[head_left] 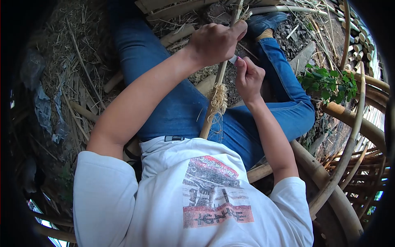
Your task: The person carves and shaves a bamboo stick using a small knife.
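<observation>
A long split bamboo stick (221,78) runs from my waist up between my legs and past my hands. My left hand (216,43) is closed over its upper part, and the fingers' undersides are hidden. Just below and to the right, my right hand (249,79) is closed with the thumb up, pinching a small whitish, pink-edged piece (234,60) that sticks out toward the left hand. Most of that piece is hidden, so its kind does not show. A clump of curled pale shavings (219,99) hangs on the stick below both hands.
My legs in blue jeans (164,99) are spread around the stick. Dry straw and bamboo scraps (78,61) litter the ground at left. A leafy green plant (329,84) and thick bamboo poles (349,119) stand at right. Cut bamboo (360,47) is stacked at upper right.
</observation>
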### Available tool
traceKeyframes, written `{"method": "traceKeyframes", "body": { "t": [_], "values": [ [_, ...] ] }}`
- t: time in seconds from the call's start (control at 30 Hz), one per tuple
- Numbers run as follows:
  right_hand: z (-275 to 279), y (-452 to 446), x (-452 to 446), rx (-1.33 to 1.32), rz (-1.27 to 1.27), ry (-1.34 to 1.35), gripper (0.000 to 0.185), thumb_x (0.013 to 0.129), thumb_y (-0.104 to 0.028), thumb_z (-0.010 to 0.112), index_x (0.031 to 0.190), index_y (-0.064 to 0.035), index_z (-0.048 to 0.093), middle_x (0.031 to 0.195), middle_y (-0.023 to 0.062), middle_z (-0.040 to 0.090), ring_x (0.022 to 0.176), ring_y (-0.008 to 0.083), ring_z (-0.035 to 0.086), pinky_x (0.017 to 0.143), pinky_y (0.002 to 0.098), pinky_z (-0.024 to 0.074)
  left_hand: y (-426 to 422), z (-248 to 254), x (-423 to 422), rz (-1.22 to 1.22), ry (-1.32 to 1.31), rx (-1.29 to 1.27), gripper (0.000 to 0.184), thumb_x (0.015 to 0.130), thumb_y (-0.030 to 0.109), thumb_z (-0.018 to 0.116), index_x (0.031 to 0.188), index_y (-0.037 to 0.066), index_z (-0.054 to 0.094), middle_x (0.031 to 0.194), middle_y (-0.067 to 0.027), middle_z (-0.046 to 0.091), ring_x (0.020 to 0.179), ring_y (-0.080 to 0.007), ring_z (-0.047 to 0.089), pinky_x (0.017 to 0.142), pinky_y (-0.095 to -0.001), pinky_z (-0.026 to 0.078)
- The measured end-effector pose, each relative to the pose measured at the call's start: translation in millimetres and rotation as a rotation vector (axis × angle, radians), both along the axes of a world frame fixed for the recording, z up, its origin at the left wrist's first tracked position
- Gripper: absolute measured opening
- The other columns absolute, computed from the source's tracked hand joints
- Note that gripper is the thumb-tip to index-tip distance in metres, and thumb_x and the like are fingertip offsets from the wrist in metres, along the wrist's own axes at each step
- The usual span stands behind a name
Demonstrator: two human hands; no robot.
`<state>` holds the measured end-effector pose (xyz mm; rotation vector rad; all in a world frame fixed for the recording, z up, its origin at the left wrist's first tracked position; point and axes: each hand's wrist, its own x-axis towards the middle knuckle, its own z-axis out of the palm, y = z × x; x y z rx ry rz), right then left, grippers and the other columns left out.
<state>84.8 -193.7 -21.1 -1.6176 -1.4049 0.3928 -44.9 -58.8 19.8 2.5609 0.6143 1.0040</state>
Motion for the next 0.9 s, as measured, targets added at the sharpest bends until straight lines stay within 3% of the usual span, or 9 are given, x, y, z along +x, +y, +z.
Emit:
{"method": "traceKeyframes", "body": {
  "t": [0.23,0.37,0.57,0.67,0.77,0.87,0.9],
  "values": [
    [24.0,-17.5,-15.9,-0.046,-0.002,-0.026,0.028,0.098,-0.02,0.067,0.074,-0.0048,0.063,0.055,0.0146,0.051,0.044,0.0271,0.053,0.046,0.0363,0.0401,-20.3,4.3,-20.6,0.011,-0.023,-0.129,0.016,0.089,0.001,0.064,0.098,0.007,0.053,0.065,-0.0146,0.064,0.062,-0.0361,0.069,0.051,-0.0463,0.052],
    [39.3,-6.7,-0.8,-0.134,-0.01,-0.22,0.034,0.096,-0.025,0.07,0.07,-0.0058,0.06,0.053,0.0145,0.049,0.044,0.0303,0.052,0.046,0.0376,0.0392,-11.5,-6.7,-11.2,0.065,-0.171,-0.23,0.014,0.09,0.001,0.064,0.097,0.006,0.053,0.065,-0.0146,0.064,0.063,-0.0352,0.07,0.052,-0.0445,0.052],
    [68.0,59.2,41.4,-0.086,0.087,-0.67,0.04,0.096,-0.043,0.067,0.071,-0.0108,0.064,0.057,0.0129,0.058,0.054,0.0359,0.061,0.049,0.0457,0.0452,28.3,-26.0,23.3,0.25,-0.468,-0.289,0.008,0.095,0.005,0.06,0.092,0.005,0.053,0.063,-0.0129,0.062,0.059,-0.0335,0.069,0.05,-0.0406,0.048],
    [74.8,82.8,49.1,-0.103,0.11,-0.753,0.042,0.096,-0.047,0.065,0.072,-0.0119,0.065,0.059,0.0124,0.061,0.056,0.0362,0.063,0.051,0.0468,0.0475,45.0,-38.3,33.1,0.343,-0.486,-0.31,0.009,0.089,0.002,0.06,0.095,0.006,0.055,0.07,-0.0166,0.067,0.068,-0.0398,0.07,0.057,-0.0502,0.054],
    [70.2,84.8,50.5,-0.09,0.126,-0.716,0.044,0.097,-0.048,0.063,0.072,-0.0123,0.065,0.059,0.0118,0.062,0.058,0.0363,0.065,0.052,0.0473,0.0488,39.9,-39.4,32.8,0.378,-0.461,-0.331,0.008,0.104,0.012,0.049,0.099,0.006,0.051,0.072,-0.0219,0.059,0.066,-0.0475,0.061,0.051,-0.0502,0.042],
    [70.4,82.6,49.2,-0.069,0.138,-0.758,0.045,0.097,-0.049,0.063,0.071,-0.0123,0.063,0.059,0.0112,0.062,0.057,0.0356,0.064,0.051,0.0463,0.0488,35.6,-36.0,30.1,0.376,-0.456,-0.338,0.007,0.103,0.011,0.049,0.099,0.005,0.051,0.07,-0.0221,0.058,0.065,-0.0474,0.061,0.053,-0.0501,0.044],
    [71.0,81.6,48.2,-0.063,0.139,-0.786,0.045,0.097,-0.049,0.063,0.071,-0.0123,0.062,0.059,0.0109,0.062,0.056,0.0353,0.064,0.05,0.0459,0.0487,37.0,-36.6,30.8,0.371,-0.555,-0.194,0.008,0.103,0.011,0.049,0.099,0.005,0.05,0.071,-0.0225,0.058,0.066,-0.0472,0.06,0.053,-0.0495,0.044]
  ]
}}
